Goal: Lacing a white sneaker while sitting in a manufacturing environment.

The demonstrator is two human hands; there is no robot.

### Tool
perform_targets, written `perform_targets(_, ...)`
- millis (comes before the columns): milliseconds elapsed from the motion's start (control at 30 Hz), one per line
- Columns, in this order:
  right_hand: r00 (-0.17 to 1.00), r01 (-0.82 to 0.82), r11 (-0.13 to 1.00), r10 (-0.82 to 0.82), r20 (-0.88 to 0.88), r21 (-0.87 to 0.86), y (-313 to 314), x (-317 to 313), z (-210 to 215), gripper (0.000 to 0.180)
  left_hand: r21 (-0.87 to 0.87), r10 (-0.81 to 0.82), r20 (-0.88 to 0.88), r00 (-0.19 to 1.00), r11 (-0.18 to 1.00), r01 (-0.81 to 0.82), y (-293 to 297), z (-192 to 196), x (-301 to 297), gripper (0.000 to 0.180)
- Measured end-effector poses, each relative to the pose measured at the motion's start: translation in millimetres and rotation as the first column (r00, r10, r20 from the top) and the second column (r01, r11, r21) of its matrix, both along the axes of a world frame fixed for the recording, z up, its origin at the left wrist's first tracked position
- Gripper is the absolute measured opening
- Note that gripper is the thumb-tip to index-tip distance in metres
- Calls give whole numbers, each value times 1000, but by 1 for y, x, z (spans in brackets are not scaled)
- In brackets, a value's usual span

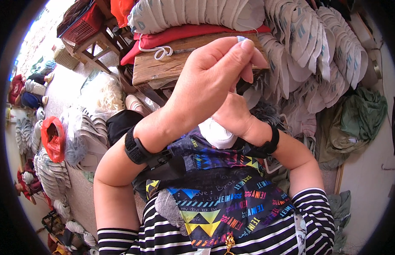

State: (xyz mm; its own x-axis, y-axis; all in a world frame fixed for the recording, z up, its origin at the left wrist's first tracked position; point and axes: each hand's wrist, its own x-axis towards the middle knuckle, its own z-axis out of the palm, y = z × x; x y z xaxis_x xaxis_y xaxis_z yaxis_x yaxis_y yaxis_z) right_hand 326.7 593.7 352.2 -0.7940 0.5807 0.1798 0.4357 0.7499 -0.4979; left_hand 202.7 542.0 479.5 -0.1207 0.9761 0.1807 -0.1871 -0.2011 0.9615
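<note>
My left hand (223,59) is raised over the front of a small wooden bench, its thumb and fingers pinched together. A light blue bit (241,38) shows at the fingertips; what they grip is too small to make out. Lower and just behind it, my right hand (235,111) is closed at the upper edge of a white, rounded shoe sole (218,134). Part of that sole and some of the right fingers are hidden. The sole is over my lap, above a dark, brightly printed apron (231,199). Both forearms wear black wristbands.
On the wooden bench (153,63) a row of pale shoe soles (193,17) lies on red cloth (155,41), beside a white cord (161,52). More soles (299,38) hang at the right near green cloth (363,114). Bundled soles and an orange-red bag (52,138) are leftward.
</note>
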Motion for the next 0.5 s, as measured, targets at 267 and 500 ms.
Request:
perform_targets(267,929,-312,583,22,-369,-750,39,21,38,25,-27,208,172,963,978,-207,-8,-16,-50,29)
perform_targets(500,703,-562,152,-431,-566,-813,76,39,61,23,-130,253,651,715,966,-223,-54,-75,-161,19)
